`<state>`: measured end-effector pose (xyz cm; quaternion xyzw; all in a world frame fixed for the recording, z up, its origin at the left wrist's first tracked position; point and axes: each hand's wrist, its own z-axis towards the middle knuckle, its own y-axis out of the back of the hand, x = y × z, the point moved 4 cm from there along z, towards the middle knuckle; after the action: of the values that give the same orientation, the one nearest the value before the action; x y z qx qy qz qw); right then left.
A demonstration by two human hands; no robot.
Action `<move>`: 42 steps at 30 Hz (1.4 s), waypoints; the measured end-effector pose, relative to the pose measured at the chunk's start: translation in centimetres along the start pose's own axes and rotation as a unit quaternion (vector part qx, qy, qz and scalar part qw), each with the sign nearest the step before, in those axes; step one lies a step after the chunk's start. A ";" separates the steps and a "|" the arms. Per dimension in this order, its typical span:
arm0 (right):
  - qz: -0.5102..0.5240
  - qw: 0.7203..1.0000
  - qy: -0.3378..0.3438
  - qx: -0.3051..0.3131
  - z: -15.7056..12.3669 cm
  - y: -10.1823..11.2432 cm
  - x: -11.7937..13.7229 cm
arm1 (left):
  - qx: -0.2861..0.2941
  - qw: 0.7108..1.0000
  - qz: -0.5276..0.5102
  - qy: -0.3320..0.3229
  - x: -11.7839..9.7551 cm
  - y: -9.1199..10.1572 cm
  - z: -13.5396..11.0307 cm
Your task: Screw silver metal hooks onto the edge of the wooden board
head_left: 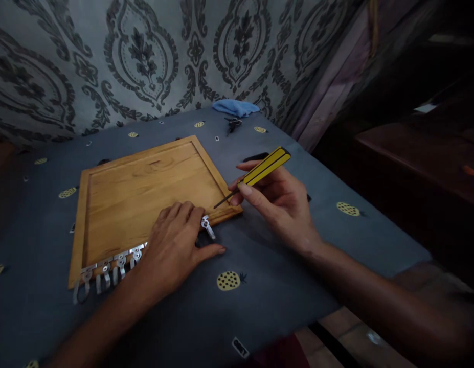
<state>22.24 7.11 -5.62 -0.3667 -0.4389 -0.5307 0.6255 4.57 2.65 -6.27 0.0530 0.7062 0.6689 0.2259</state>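
Head view: the right hand (285, 209) pinched a yellow screwdriver (265, 167) btwn thumb and fingers, at the front end of the handle, w/ the back end free above the palm. Its thin tip pointed at the near right part of the wooden board (144, 189), close to a single metal hook (208, 227); if it touched the wood, I cannot tell. The left hand (175, 243) lay over the board's near edge, fingers close together, thumb spread away; its underside was hidden, so I can't say if it pinched smth. More metal hooks (121, 263) stood in a row along this edge, left of the fingers.

Risks, in my judgement: the tip could slip and scratch the wood or poke the left fingers, bc they were very near and the pinch looked light. Also the board could turn on the tablecloth (283, 291), esp. if pressure came only at its corner.

Re containers: no box or bowl could be made out; the nearest thing to one was the board's raised frame, w/ a shallow recess of grained wood. Farther out lay a blue cloth (235, 107), w/ a small dark item (233, 124), poss. keys, just beside it.
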 end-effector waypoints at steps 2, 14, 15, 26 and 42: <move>-0.003 1.000 -0.005 0.004 -0.1 -0.1 -0.1 | -0.008 1.000 0.008 0.005 -0.1 -0.1 0.0; -0.007 0.999 -0.024 0.043 -0.6 -0.7 -0.9 | -0.004 0.997 -0.058 0.047 0.1 -0.3 -0.2; -0.005 0.999 -0.025 0.047 -0.7 -0.7 -0.9 | -0.003 0.997 -0.060 0.049 0.1 -0.4 -0.2; 0.003 0.998 -0.012 0.060 -1.3 -1.5 -0.2 | -0.020 0.998 -0.059 0.033 0.0 -0.5 -0.5; -0.049 0.997 -0.008 0.056 -0.9 -1.2 -0.2 | -0.011 1.000 -0.003 0.011 -0.1 -0.7 -0.7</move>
<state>21.20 6.10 -6.13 -0.3132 -0.4908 -0.5323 0.6146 4.55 1.89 -6.95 0.0408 0.7014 0.6764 0.2208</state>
